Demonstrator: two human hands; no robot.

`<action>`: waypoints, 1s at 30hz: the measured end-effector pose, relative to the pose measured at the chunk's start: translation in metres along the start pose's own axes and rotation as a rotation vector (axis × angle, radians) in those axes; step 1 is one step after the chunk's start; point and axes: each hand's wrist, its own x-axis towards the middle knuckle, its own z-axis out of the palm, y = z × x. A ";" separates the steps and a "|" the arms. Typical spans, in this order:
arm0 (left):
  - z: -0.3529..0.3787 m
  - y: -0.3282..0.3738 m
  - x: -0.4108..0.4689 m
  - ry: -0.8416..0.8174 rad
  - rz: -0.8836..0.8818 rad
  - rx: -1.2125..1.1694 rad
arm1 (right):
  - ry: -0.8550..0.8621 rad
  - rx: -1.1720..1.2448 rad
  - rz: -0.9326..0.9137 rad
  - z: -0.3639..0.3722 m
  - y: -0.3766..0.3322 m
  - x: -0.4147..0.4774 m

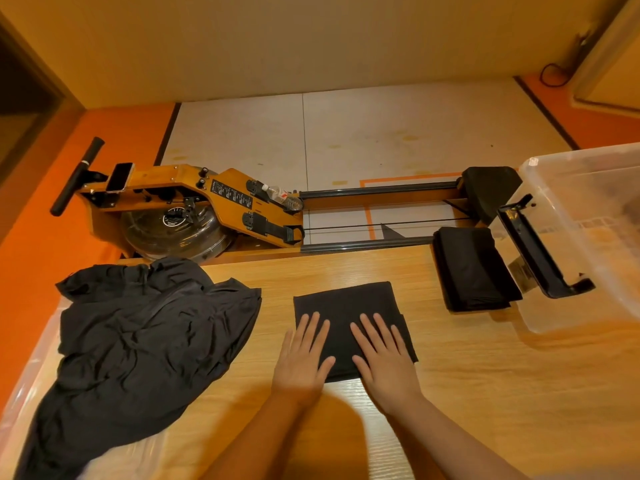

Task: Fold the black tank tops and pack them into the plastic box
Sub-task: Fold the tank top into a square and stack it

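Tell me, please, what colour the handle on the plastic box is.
Black; the handle shows best in the head view.

ok so body-wise not much on show, only two forearms and two grips in frame. Left grip (301,362) bare, five fingers, long and slim. Right grip (386,365) same deal, bare, long slim fingers. Nails look short, too small to tell more. Left forearm (256,441) bare all way down to frame edge, right forearm (453,445) bare too. Pale greyish sliver (595,477) in bottom right corner just beside right forearm, maybe sleeve or shirt, cant tell.
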 end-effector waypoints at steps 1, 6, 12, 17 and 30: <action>0.002 -0.002 -0.004 -0.023 -0.017 0.006 | -0.016 -0.017 -0.020 0.006 0.004 -0.002; 0.013 0.018 -0.033 0.002 -0.095 -0.069 | -0.096 -0.131 -0.293 0.000 0.044 0.020; -0.012 0.047 -0.055 -0.036 -0.144 -0.216 | 0.038 -0.092 -0.073 -0.038 0.050 0.034; -0.020 0.011 -0.027 0.071 0.065 0.005 | -0.007 -0.015 -0.228 -0.010 0.004 -0.006; 0.003 0.038 -0.109 -0.187 0.022 -0.080 | -0.055 -0.107 -0.182 -0.013 0.032 -0.044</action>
